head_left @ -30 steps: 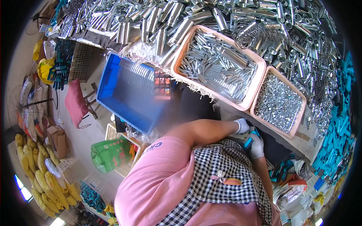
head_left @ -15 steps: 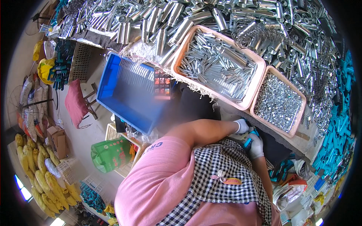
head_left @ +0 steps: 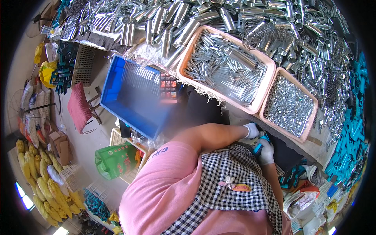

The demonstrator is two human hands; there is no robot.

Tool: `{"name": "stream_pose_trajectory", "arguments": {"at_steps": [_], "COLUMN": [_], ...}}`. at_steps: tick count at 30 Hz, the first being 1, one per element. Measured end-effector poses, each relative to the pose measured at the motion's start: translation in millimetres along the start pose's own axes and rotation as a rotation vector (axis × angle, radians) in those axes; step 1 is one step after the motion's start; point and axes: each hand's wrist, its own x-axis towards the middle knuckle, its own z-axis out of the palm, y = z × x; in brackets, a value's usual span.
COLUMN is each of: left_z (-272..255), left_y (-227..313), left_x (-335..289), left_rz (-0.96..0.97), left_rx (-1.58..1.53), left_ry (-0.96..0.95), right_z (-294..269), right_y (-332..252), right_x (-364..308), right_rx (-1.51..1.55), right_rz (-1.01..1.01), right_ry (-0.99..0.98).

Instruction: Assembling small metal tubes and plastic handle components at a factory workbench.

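Observation:
Both of my gloved hands meet close to my lap, just below the bench edge. My right hand (head_left: 266, 153), in a white glove, is closed round a teal plastic part (head_left: 257, 149). Beside it, nearly touching, is my left hand (head_left: 252, 131), also in a white glove with a grey palm. Its fingers are bent inward and partly hidden, and what they pinch is too small to make out. A pink tray (head_left: 261, 108) of thin metal pins and a smaller pink tray (head_left: 287, 136) of small metal pieces stand on the bench in front of the hands.
Heaped metal tubes (head_left: 184, 33) and springs cover the bench. Teal plastic parts (head_left: 340, 156) pile up at the right. To the left are a blue crate (head_left: 111, 80), a stool with a red cushion (head_left: 79, 107), a green bag (head_left: 113, 160) and yellow sacks (head_left: 47, 188).
The hands have shifted only slightly at the same place, with the right fingers moving a little around the teal part. Everything else stays put.

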Motion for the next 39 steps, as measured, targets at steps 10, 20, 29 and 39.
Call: {"name": "stream_pose_trajectory", "arguments": {"at_steps": [10,20,29,39], "left_z": [-16,35,2,33], "left_y": [33,-2,-31,-23], "left_x": [-28,36,40,4], "left_rz": [0.069,-0.077,-0.097,-0.163], "left_rx": [-0.005,-0.648,0.439,0.563], "left_ry": [0.042,0.401,0.017,-0.111], "right_z": [-10,-68,-72,-44], "right_y": [2,56,46,50], "right_x": [4,158,147,126], "right_rx": [0.003,-0.883,-0.747,-0.709], "right_rz": [0.010,-0.751,-0.689,-0.613], "right_ry": [0.001,0.075,-0.251,-0.376]}}
